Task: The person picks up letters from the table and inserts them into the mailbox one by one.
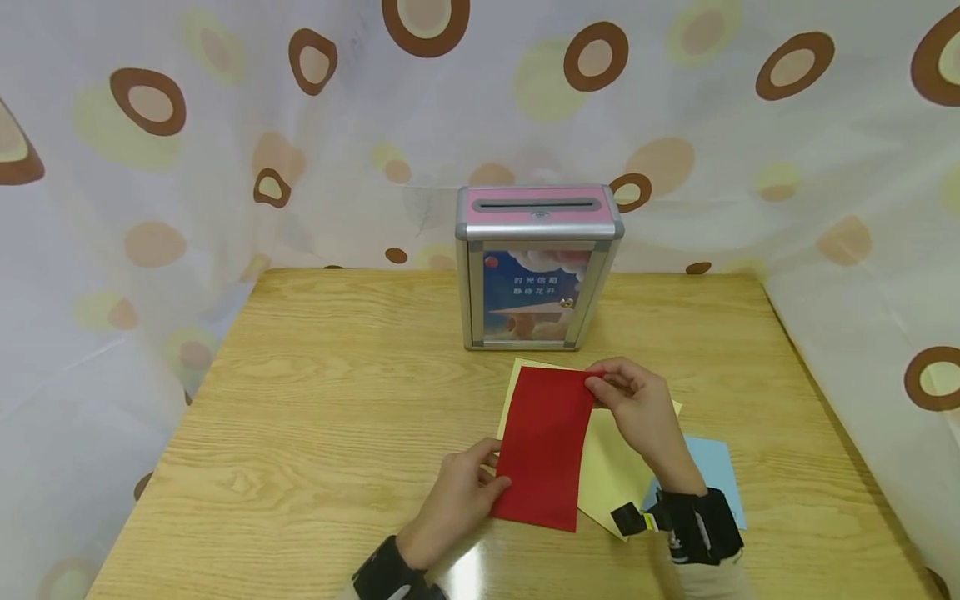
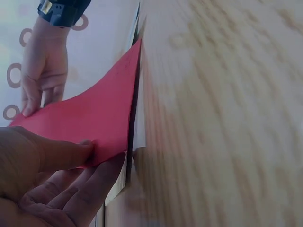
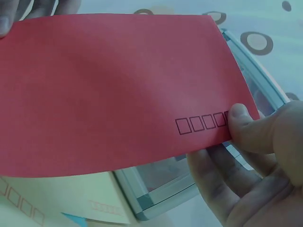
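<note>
A red envelope (image 1: 543, 450) is held between both hands, over paler envelopes on the table. My left hand (image 1: 459, 496) pinches its lower left edge, thumb on top and fingers beneath. At its upper right corner, my right hand (image 1: 633, 408) grips it between thumb and fingers. Printed postcode boxes show beside the right thumb in the right wrist view. The red envelope (image 2: 90, 118) bends slightly in the left wrist view. Beneath lie pale yellow envelopes (image 1: 618, 462), partly covered, and a light blue envelope (image 1: 716, 471) shows by the right wrist.
A mailbox (image 1: 540, 292) with a pink top and a slot (image 1: 537, 203) stands upright behind the envelopes. Its front has a picture panel and a small lock (image 1: 567, 303). The wooden table (image 1: 315, 400) meets a patterned cloth (image 1: 337, 150) at the back and sides.
</note>
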The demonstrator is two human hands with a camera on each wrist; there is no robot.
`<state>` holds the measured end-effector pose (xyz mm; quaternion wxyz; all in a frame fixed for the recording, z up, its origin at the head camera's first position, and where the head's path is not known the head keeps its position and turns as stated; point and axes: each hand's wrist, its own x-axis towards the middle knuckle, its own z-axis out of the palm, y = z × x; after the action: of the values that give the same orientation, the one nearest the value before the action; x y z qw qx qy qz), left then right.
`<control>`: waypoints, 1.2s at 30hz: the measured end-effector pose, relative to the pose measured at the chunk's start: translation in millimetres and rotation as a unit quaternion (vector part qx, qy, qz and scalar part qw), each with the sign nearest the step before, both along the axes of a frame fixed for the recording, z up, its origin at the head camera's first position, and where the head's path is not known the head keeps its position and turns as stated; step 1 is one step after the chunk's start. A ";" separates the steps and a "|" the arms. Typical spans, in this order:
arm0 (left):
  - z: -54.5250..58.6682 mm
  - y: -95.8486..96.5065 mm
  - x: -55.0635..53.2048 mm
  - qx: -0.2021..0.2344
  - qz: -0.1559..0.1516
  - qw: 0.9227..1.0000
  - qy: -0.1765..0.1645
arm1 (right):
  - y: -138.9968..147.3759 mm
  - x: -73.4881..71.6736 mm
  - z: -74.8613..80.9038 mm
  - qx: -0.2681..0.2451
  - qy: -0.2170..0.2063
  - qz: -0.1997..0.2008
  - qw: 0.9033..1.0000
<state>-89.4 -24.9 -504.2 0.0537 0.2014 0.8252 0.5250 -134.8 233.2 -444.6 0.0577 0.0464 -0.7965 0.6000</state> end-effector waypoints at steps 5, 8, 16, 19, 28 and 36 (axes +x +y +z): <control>-0.6 -3.5 -1.3 -0.005 0.011 1.000 0.011 | -1.8 3.6 12.2 0.006 0.017 0.013 1.000; 1.7 -4.4 -2.5 -0.006 0.017 1.000 0.023 | -3.7 5.4 18.2 0.003 0.025 0.014 1.000; 8.3 -1.7 -3.8 0.037 0.049 0.996 0.069 | -6.0 10.7 21.1 0.020 0.047 0.060 0.997; 12.5 -0.3 -4.3 0.067 0.061 0.994 0.067 | -7.2 13.2 19.8 0.026 0.041 0.081 0.996; 25.8 2.8 -12.8 0.129 0.082 0.982 0.113 | -16.5 23.3 12.4 0.076 0.041 0.130 0.988; 45.3 6.0 -30.7 0.154 0.071 0.955 0.241 | -23.6 23.4 17.2 0.083 0.071 0.130 0.985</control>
<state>-120.1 -18.8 -458.9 -0.2162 0.2686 0.7347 0.5843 -111.4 209.6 -427.4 0.0310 0.1967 -0.8248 0.5292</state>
